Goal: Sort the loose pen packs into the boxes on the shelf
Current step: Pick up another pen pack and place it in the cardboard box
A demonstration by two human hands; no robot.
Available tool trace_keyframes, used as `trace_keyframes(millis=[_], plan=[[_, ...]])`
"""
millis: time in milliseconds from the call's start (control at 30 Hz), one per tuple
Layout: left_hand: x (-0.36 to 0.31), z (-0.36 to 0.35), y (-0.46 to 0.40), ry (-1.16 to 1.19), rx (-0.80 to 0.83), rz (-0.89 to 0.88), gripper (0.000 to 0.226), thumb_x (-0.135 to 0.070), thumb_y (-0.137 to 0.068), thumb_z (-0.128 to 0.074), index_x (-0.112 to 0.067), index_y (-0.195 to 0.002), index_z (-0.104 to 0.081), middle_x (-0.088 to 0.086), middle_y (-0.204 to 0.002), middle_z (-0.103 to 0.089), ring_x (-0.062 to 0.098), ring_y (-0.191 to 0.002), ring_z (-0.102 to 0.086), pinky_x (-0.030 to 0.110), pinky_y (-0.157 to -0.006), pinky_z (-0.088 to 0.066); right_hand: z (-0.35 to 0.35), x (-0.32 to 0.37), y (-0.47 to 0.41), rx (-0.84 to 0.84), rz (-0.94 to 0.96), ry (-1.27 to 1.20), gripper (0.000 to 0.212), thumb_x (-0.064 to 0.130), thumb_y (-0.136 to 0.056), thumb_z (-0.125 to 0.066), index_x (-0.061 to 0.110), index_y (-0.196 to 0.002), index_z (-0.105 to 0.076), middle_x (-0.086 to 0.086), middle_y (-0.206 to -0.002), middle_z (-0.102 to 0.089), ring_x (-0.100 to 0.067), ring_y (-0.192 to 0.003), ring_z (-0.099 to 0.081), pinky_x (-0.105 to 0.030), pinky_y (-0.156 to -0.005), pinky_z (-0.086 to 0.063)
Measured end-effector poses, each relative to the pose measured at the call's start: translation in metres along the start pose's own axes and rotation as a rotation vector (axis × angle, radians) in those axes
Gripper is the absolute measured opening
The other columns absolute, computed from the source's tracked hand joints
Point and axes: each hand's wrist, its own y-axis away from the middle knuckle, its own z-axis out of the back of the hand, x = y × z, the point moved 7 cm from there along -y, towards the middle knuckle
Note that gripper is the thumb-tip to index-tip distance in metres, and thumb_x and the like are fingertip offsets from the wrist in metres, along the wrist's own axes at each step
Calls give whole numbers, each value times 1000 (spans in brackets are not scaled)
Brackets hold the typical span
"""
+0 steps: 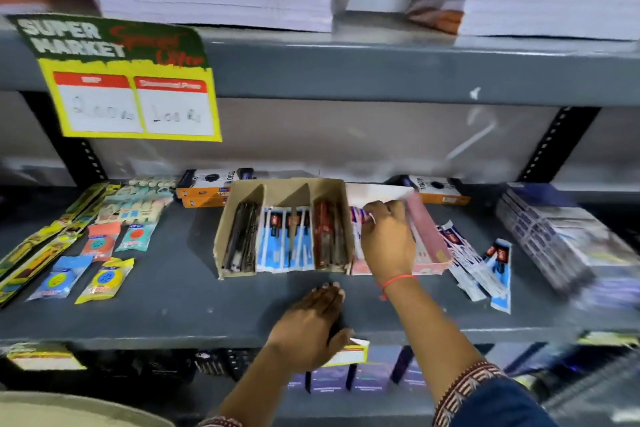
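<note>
A brown cardboard box [289, 189] with three compartments stands mid-shelf, holding dark pens, blue-and-white packs and red packs. Right of it is a pink box [429, 236]. My right hand [388, 239] reaches into the pink box, its fingers closed on a white-and-purple pen pack [358, 218] at the box's left side. Several loose pen packs [485, 267] in blue and white lie on the shelf just right of the pink box. My left hand [311, 322] rests flat, palm down, on the shelf's front edge, holding nothing.
Sharpener and eraser packets [104, 253] lie at the left. Orange boxes [204, 189] sit at the back, another [440, 192] behind the pink box. Wrapped book bundles [554, 236] fill the right. A yellow price sign [135, 104] hangs from the upper shelf, which carries paper stacks.
</note>
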Motion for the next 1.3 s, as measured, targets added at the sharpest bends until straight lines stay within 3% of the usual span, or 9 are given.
trace_keyframes(millis=[167, 467, 667, 800, 833, 1000, 1100, 1200, 1300], plan=[[-37, -19, -41, -50, 73, -29, 73, -53, -96, -30, -7, -149, -12, 10, -158, -9, 19, -143, -7, 25, -113, -1, 29, -77, -5, 21, -50, 241, 38, -2, -81, -48, 3, -117, -59, -23, -118, -55, -41, -102, -56, -44, -81, -46], [-46, -36, -61, -113, 143, -71, 75, -61, -94, -16, -14, -150, 4, 3, -158, 7, 14, -142, 9, 24, -108, 14, 54, -221, -1, 203, -589, 266, 35, 6, -90, -41, -2, -122, -48, -28, -125, -55, -42, -117, -52, -45, -95, -44], [-45, -33, -57, -84, 111, -58, 74, -61, -94, -19, -17, -150, 2, -1, -158, 6, 11, -142, 10, 14, -98, 26, 46, -244, -6, 271, -771, 85, 38, 18, -83, -64, -3, -115, -58, -25, -114, -64, -38, -103, -63, -44, -87, -51], [-47, -30, -58, -72, 105, -69, 74, -61, -94, -21, -18, -150, 1, -2, -158, 6, 8, -141, 10, 8, -89, 33, 46, -249, -11, 287, -796, 29, 24, 9, -86, -58, -7, -101, -66, -14, -66, -61, -24, -51, -56, -26, -54, -46], [-48, -30, -58, -72, 105, -73, 74, -61, -94, -21, -18, -150, 1, -2, -158, 6, 7, -140, 12, 8, -89, 33, 46, -250, -12, 286, -801, 18, 24, 9, -86, -56, -8, -100, -66, -15, -65, -59, -25, -53, -56, -26, -55, -46], [-48, -30, -57, -70, 127, -72, 74, -61, -94, -20, -18, -150, 3, -3, -157, 8, 0, -127, 23, 7, -86, 35, 52, -254, -15, 136, -802, 44, 32, 13, -92, -48, -11, -109, -60, -30, -112, -64, -42, -101, -63, -44, -88, -50], [-47, -30, -57, -77, 134, -65, 74, -62, -94, -19, -19, -150, 3, -3, -157, 9, 1, -127, 24, 8, -86, 35, 47, -252, -16, 182, -766, 59, 29, 17, -90, -53, -8, -103, -63, -27, -98, -68, -40, -86, -68, -46, -81, -55], [-47, -30, -58, -76, 134, -65, 74, -62, -94, -19, -19, -150, 4, -3, -157, 9, 0, -127, 24, 7, -87, 35, 40, -249, -20, 272, -787, -20, 25, 14, -86, -62, -8, -96, -64, -13, -62, -56, -24, -49, -56, -35, -59, -51], [-46, -30, -58, -68, 124, -58, 75, -63, -93, -18, -19, -150, 3, -4, -157, 9, 1, -128, 24, 8, -89, 33, 35, -249, -22, 294, -801, -60, 23, 8, -85, -62, -10, -98, -63, -14, -65, -55, -24, -48, -51, -34, -62, -47]])
